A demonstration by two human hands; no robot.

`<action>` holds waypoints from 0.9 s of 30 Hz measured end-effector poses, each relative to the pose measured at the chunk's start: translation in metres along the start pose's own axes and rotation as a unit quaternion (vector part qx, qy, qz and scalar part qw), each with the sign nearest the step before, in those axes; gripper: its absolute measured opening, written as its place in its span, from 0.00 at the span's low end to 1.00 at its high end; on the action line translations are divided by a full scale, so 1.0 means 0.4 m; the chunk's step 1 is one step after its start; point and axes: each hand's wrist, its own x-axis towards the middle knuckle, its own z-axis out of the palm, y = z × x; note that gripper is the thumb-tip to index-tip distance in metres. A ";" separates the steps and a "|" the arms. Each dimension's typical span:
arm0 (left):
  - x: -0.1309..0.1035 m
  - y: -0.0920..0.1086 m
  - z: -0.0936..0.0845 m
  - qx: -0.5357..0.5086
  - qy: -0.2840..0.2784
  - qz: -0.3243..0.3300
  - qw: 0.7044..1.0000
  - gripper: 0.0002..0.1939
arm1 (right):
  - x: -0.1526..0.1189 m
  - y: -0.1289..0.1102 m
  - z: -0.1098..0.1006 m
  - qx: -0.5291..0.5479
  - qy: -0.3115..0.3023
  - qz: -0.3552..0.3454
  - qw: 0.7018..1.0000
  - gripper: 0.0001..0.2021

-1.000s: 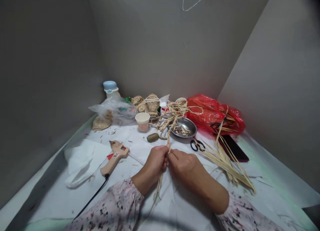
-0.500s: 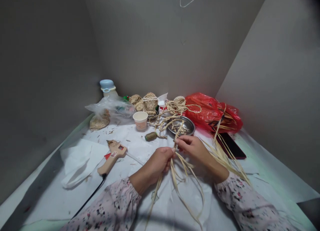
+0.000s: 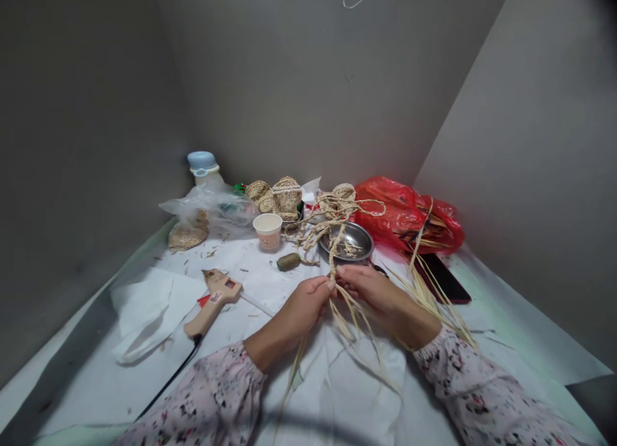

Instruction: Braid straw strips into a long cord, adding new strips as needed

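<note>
Seemingly plaiting, pinching braid (image 3: pixel 332 258) closed-fingered in left hand (image 3: pixel 306 301) and right hand (image 3: pixel 383 299), trailing strands (image 3: pixel 343 327) toward five o'clock, probably needing even tension.

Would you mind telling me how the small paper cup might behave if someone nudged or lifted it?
The paper cup is probably light for its size, since it looks thin-walled. A push high up might tip it, as it stands upright and narrows downward. A hard squeeze would likely dent its papery side.
</note>
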 end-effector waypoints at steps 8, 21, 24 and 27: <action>0.008 -0.012 -0.003 0.010 0.015 -0.001 1.000 0.10 | -0.005 0.003 0.024 -0.061 0.006 0.031 0.998 0.08; 0.005 -0.026 -0.011 0.326 0.101 0.051 0.939 0.10 | 0.006 0.025 0.005 -0.358 0.120 -0.057 0.924 0.05; -0.004 -0.010 -0.004 0.340 0.143 0.055 0.928 0.09 | 0.010 0.029 -0.002 -0.342 0.145 -0.048 0.927 0.05; -0.012 0.001 0.003 0.337 0.178 0.051 0.923 0.08 | 0.013 0.031 -0.004 -0.333 0.167 -0.042 0.927 0.06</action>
